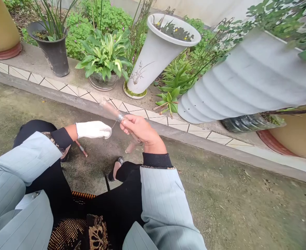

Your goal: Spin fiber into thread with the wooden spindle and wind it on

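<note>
My right hand (141, 128), bare, is closed around a pale pinkish-brown rod (110, 108). The rod's upper part is blurred and points up and left; its lower end shows beneath my hand. Silvery wire (120, 117) is coiled around the rod just above my fingers. From the coil a thin strand runs down to my left hand (94, 130), which wears a white glove. The gloved fingers are pinched together on this strand, to the left of the rod and apart from it.
A reddish stick (81, 148) is near my left foot on the concrete ground (233, 201). Ahead runs a low tiled ledge (72, 89) bearing a black pot (51, 48), a leafy plant in a bowl (103, 81), a tall white planter (153, 57) and a large ribbed planter (241, 76).
</note>
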A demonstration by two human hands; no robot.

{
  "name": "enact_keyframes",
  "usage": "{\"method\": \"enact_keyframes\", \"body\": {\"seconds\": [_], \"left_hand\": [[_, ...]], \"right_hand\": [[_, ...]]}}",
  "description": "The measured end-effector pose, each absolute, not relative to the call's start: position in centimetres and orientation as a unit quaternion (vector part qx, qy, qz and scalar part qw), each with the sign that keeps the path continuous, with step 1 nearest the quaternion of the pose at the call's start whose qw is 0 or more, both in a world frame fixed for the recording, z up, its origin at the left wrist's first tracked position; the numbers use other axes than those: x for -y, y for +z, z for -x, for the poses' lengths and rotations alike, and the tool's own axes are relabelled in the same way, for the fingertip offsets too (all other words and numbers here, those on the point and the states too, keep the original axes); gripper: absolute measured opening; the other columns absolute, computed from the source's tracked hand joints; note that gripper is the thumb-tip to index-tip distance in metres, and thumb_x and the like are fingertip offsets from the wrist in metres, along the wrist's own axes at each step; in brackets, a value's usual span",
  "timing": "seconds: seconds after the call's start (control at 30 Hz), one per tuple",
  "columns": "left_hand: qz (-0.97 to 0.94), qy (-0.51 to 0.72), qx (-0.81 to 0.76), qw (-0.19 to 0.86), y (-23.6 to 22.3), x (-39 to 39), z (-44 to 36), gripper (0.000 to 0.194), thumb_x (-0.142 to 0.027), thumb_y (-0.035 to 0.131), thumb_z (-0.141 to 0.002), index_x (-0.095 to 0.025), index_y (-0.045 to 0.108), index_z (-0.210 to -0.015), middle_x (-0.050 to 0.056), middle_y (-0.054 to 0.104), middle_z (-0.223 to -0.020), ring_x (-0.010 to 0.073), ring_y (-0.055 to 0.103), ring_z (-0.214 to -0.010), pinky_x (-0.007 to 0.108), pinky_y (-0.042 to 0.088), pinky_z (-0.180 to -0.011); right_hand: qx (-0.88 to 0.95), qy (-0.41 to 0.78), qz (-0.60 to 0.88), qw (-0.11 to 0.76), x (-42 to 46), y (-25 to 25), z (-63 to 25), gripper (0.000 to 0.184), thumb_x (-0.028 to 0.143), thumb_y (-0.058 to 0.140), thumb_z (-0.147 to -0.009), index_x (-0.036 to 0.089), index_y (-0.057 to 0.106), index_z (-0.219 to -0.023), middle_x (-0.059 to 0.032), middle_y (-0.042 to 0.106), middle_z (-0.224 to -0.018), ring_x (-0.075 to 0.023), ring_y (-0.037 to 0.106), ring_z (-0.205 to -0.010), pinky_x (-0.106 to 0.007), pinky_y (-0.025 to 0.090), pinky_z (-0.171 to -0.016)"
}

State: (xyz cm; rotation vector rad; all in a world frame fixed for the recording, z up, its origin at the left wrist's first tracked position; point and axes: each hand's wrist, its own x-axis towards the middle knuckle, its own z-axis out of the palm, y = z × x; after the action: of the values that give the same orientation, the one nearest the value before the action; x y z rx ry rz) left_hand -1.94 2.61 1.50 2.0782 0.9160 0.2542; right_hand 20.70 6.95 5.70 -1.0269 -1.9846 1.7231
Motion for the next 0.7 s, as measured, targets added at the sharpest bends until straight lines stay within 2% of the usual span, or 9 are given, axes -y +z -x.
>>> {"method": "enact_keyframes", "body": {"seconds": [0.07,0.13,0.2,0.3,0.4,0.47,0.6,0.7], "left_hand": [[-0.828,0.104,-0.359,0.418,1.6,-2.4,1.4,0.033,-0.035,0.038,-0.093,-0.016,0.063,-0.083,0.002,0.065,-0.076,0.0121,0.054,-0.067,0.022,0.041,-0.066],[-0.836,0.092,-0.364,0.400,1.9,-2.4,1.2,0.033,-0.036,0.040,-0.092,-0.017,0.064,-0.081,0.003,0.066,-0.074,0.0127,0.054,-0.065,0.023,0.040,-0.064],[-0.847,0.083,-0.369,0.374,2.0,-2.2,1.2,0.030,-0.035,0.043,-0.091,-0.018,0.065,-0.078,0.003,0.066,-0.071,0.0134,0.053,-0.063,0.025,0.039,-0.063],[-0.861,0.085,-0.390,0.314,1.6,-1.8,1.4,0.027,-0.035,0.049,-0.088,-0.020,0.063,-0.071,0.004,0.064,-0.064,0.0147,0.052,-0.060,0.027,0.036,-0.060],[-0.877,0.069,-0.406,0.246,1.2,-1.4,1.4,0.024,-0.034,0.051,-0.086,-0.021,0.061,-0.069,0.004,0.061,-0.059,0.0162,0.053,-0.059,0.028,0.034,-0.058],[-0.886,0.058,-0.408,0.212,1.3,-1.4,1.4,0.021,-0.033,0.051,-0.085,-0.021,0.062,-0.072,0.003,0.061,-0.060,0.0168,0.054,-0.061,0.028,0.033,-0.058],[-0.886,0.052,-0.417,0.195,2.4,-2.1,2.0,0.021,-0.032,0.049,-0.087,-0.022,0.065,-0.079,0.002,0.063,-0.066,0.0165,0.056,-0.066,0.026,0.035,-0.060],[-0.875,0.069,-0.413,0.243,3.2,-2.8,2.9,0.024,-0.037,0.049,-0.089,-0.020,0.065,-0.083,0.002,0.064,-0.073,0.0152,0.055,-0.067,0.025,0.037,-0.061]], "right_hand": [[0.710,0.514,0.453,0.164,-7.4,4.8,-20.4,0.025,0.041,0.057,-0.087,0.017,0.056,-0.080,-0.0010,0.058,-0.069,-0.0103,0.049,-0.058,-0.024,0.039,-0.057],[0.743,0.396,0.526,0.120,-7.8,3.8,-20.0,0.022,0.038,0.057,-0.087,0.016,0.060,-0.087,-0.0034,0.061,-0.071,-0.0140,0.054,-0.063,-0.026,0.039,-0.061],[0.779,0.310,0.543,0.054,-8.0,3.0,-19.5,0.024,0.039,0.056,-0.088,0.016,0.064,-0.093,-0.0075,0.065,-0.078,-0.0183,0.058,-0.072,-0.028,0.038,-0.065],[0.821,0.273,0.495,-0.081,-7.7,2.4,-19.0,0.026,0.040,0.059,-0.087,0.016,0.067,-0.094,-0.0122,0.068,-0.089,-0.0219,0.061,-0.080,-0.029,0.037,-0.065],[0.807,0.343,0.412,-0.247,-7.0,2.5,-18.4,0.018,0.032,0.063,-0.085,0.016,0.069,-0.087,-0.0085,0.067,-0.076,-0.0180,0.059,-0.067,-0.028,0.037,-0.059],[0.778,0.416,0.363,-0.301,-6.4,2.7,-18.1,0.014,0.030,0.063,-0.084,0.016,0.068,-0.084,-0.0030,0.062,-0.066,-0.0137,0.055,-0.058,-0.026,0.038,-0.056],[0.754,0.520,0.300,-0.266,-6.1,3.1,-18.1,0.017,0.033,0.063,-0.083,0.016,0.066,-0.084,0.0017,0.058,-0.063,-0.0094,0.051,-0.053,-0.023,0.039,-0.053],[0.729,0.609,0.238,-0.204,-6.4,3.9,-19.1,0.024,0.037,0.065,-0.081,0.016,0.066,-0.092,0.0028,0.058,-0.064,-0.0081,0.050,-0.053,-0.022,0.041,-0.053]]}}
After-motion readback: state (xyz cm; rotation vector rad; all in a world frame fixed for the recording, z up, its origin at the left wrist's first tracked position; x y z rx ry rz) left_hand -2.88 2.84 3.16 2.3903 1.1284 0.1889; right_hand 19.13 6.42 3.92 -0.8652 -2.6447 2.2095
